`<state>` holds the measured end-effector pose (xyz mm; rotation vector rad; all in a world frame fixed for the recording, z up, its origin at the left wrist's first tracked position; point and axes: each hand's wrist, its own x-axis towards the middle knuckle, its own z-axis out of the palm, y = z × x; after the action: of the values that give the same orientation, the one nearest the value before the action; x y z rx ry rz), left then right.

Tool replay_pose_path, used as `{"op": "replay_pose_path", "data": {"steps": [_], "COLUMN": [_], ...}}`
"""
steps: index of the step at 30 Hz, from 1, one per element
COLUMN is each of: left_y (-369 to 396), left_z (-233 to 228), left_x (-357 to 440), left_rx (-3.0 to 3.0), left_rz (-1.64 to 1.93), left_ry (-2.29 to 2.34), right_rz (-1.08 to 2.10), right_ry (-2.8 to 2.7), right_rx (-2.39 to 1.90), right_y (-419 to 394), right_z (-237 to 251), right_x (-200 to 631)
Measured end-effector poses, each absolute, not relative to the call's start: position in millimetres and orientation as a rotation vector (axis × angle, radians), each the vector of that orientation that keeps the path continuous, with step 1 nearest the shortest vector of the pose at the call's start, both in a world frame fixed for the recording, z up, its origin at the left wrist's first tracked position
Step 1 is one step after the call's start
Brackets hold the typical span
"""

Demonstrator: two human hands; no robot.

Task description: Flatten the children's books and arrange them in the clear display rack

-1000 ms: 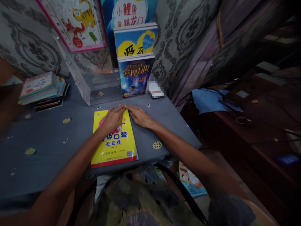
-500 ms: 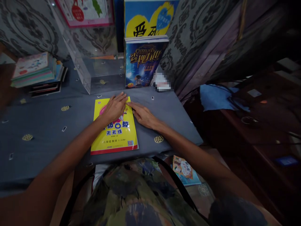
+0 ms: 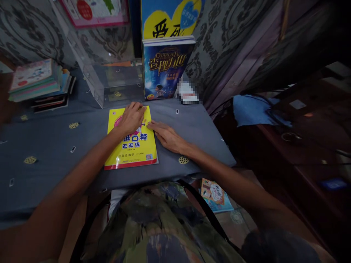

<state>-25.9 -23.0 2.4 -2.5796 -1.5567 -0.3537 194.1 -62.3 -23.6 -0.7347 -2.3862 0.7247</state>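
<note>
Here, flat yellow paperback workbook (image 3: 131, 140) near the front edge of the grey cloth-covered table (image 3: 55, 153). Left hand (image 3: 132, 117) spread open on its far cover, gripping nothing; right hand (image 3: 167, 136) flat just right, fingertips at the edge. Best pressing evenly, avoiding skewing.

Your left hand (image 3: 132, 118) covers the upper cover art of the yellow workbook (image 3: 131, 144). The top edge cuts off the yellow-and-blue book (image 3: 171, 18) and pink-framed poster (image 3: 94, 11). A pixelated patch (image 3: 188, 93) obscures one object beside the standing blue book (image 3: 164, 69).
</note>
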Motion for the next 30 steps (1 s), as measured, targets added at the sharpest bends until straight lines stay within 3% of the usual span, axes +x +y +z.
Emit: {"op": "replay_pose_path", "data": {"steps": [17,30], "left_y": [-37.7,-36.5], "left_z": [8.1,10.1], "left_x": [-30.7,-28.5], "left_rx": [-2.648,-2.629], "left_rz": [-0.378,-0.313], "left_ry": [-1.644,-1.628], "right_rz": [0.635,0.495], "right_ry": [-2.488,-2.438], "right_rx": [-0.646,-0.623], "right_y": [-172.1,-183.2], "right_z": [-6.2,-5.4], "right_x": [230.1,230.4]}}
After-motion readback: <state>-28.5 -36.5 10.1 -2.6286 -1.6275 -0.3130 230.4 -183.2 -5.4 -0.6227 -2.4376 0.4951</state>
